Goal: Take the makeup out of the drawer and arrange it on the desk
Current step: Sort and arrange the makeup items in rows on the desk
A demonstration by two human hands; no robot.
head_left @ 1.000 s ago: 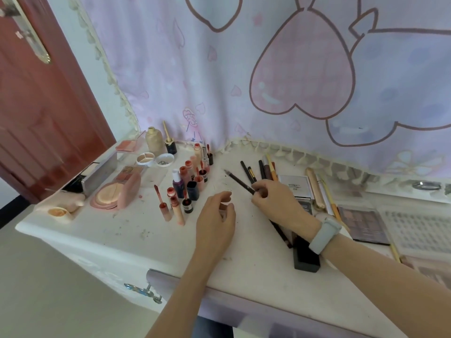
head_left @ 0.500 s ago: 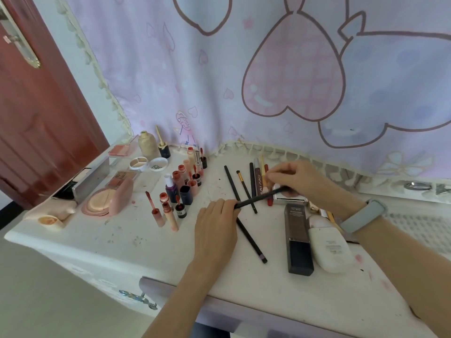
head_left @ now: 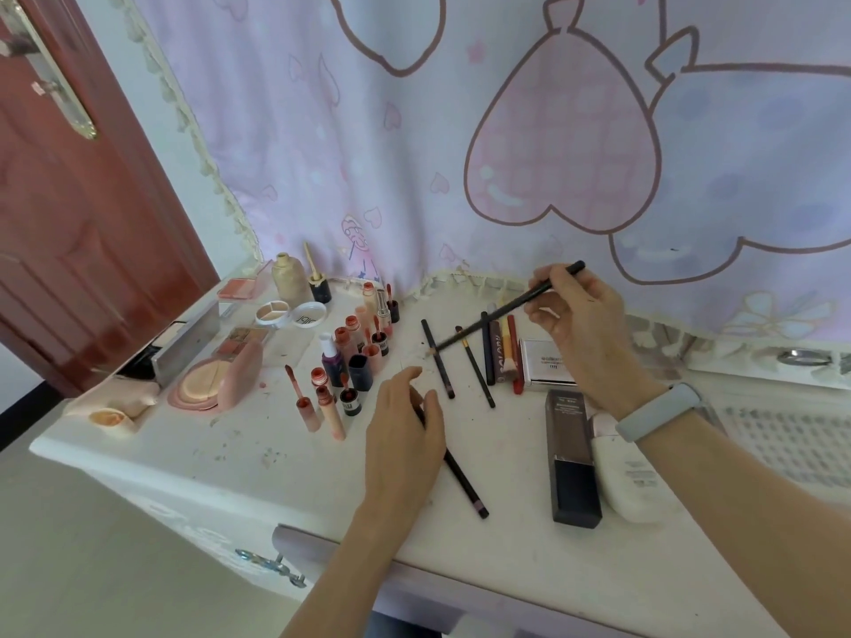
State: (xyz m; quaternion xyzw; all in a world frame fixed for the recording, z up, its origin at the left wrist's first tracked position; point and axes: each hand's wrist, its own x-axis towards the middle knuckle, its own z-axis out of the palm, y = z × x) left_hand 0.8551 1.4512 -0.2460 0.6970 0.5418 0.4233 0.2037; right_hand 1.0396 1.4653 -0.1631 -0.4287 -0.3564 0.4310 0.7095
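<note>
My right hand [head_left: 580, 324] holds a long black pencil [head_left: 497, 313] by its upper end, tilted, with the tip low over a row of pencils and liners [head_left: 483, 356] lying on the white desk [head_left: 230, 453]. My left hand [head_left: 405, 435] rests palm down on the desk, fingers apart, over the top end of another dark pencil [head_left: 463, 483] that lies diagonally. Whether it grips that pencil is hidden. The drawer front [head_left: 331, 552] shows at the desk's near edge.
Lip gloss tubes and small bottles [head_left: 350, 361] stand left of my left hand. Open compacts [head_left: 216, 384] lie further left. A dark box [head_left: 573, 453] and a white tube [head_left: 628, 476] lie under my right forearm. A palette [head_left: 545, 363] sits by the liners. A curtain hangs behind.
My right hand has lifted the black pencil away from my left hand, up and to the right. My left hand has let go of its tip and settled on the desk.
</note>
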